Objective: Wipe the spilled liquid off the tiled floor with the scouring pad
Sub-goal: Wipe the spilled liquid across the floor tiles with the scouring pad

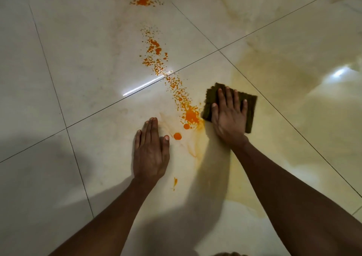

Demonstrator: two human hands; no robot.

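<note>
Flat under the right hand [229, 116] — the scouring pad [212, 97].

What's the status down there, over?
Right hand flat on the scouring pad, beside the orange spill. Left hand flat on the tiled floor. Most of the spill unwiped. Nothing in the way.

You have one view only, from your head, looking forward and steeply down at the tiled floor [82, 64]. It sits close above your forearms, with the right hand [229, 116] and its grip just right of centre.
</note>
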